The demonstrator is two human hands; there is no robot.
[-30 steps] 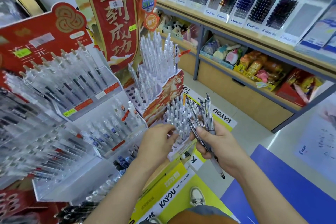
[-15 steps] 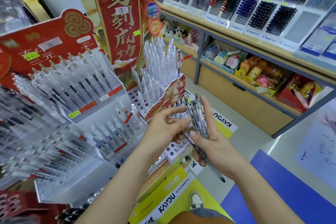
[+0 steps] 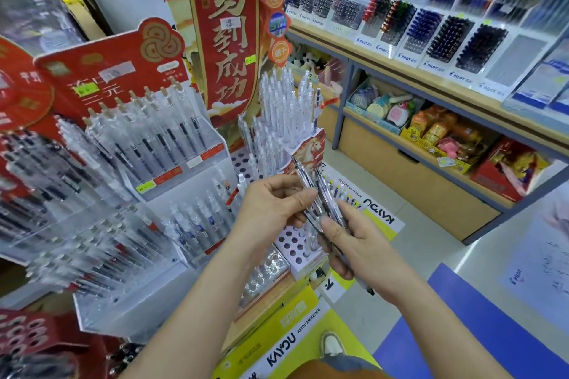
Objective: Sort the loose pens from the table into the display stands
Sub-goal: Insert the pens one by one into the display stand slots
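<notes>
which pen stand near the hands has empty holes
The white stand with the horse-print front, just below the left hand and right hand gripping pens: its lower rows show empty holes. The clear racks to the left look full.

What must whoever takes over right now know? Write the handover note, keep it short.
Right hand grips a bundle of pens, tips down.
Left hand pinches one pen of the bundle near its upper end.
Both hover above the white holed stand, which has many open holes; the tiered stand behind is mostly full.
No held pen is seated yet.
Left to do: pull each pen out and slot it into a free hole.
</notes>
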